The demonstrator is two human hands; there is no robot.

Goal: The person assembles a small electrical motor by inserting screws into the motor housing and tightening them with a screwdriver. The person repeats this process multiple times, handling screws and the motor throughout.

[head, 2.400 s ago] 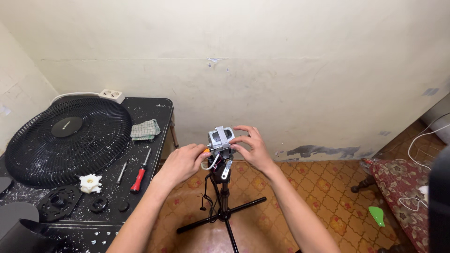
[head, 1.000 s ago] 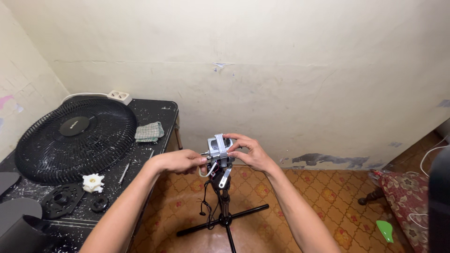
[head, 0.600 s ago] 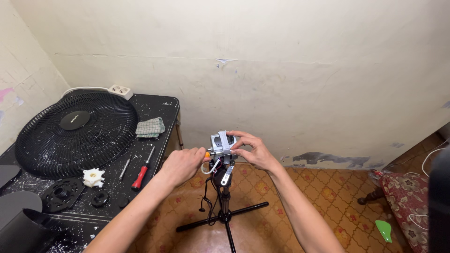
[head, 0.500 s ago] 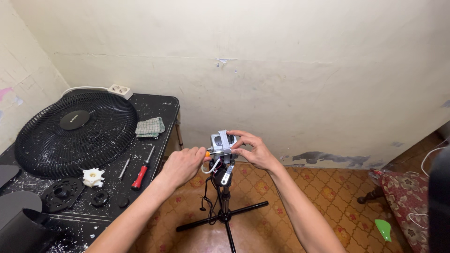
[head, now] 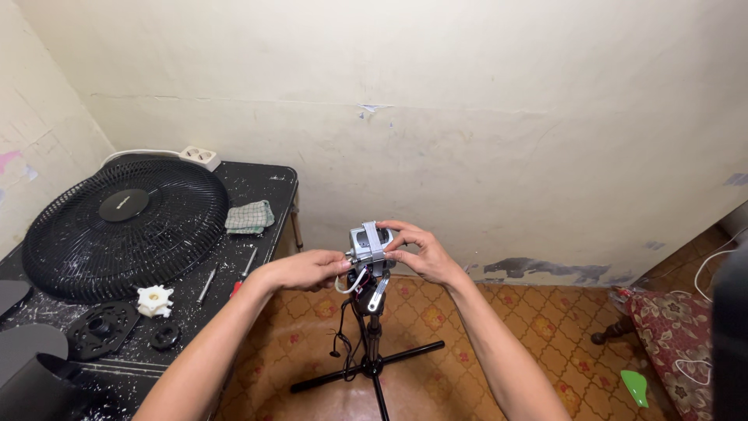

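Your left hand (head: pixel 305 270) reaches in from the left and pinches the shaft end of the grey fan motor (head: pixel 369 244) between thumb and fingertips. Your right hand (head: pixel 421 256) wraps the motor's right side, fingers curled over its top and rear face, thumb near the front. Both hands grasp the motor.

The fan motor sits at centre of the view, mounted on top of a black stand pole (head: pixel 372 331) whose cross-shaped base (head: pixel 368 371) rests on the patterned tile floor (head: pixel 499 312). A black cable (head: pixel 340 331) hangs from the motor down beside the pole.

To the left stands a black table (head: pixel 257 183), dusted with white specks. On it lie:
- a black fan grille (head: pixel 125 226), flat, on the far left part;
- a green checked cloth (head: pixel 250 217), just right of the grille;
- a white power strip (head: pixel 198 156), at the far edge against the wall;
- two screwdrivers (head: pixel 241 271), near the table's right edge;
- a small white plastic part (head: pixel 154 301), near the grille's near rim;
- a black round disc (head: pixel 101 330) and a smaller black ring (head: pixel 164 337), nearer still.
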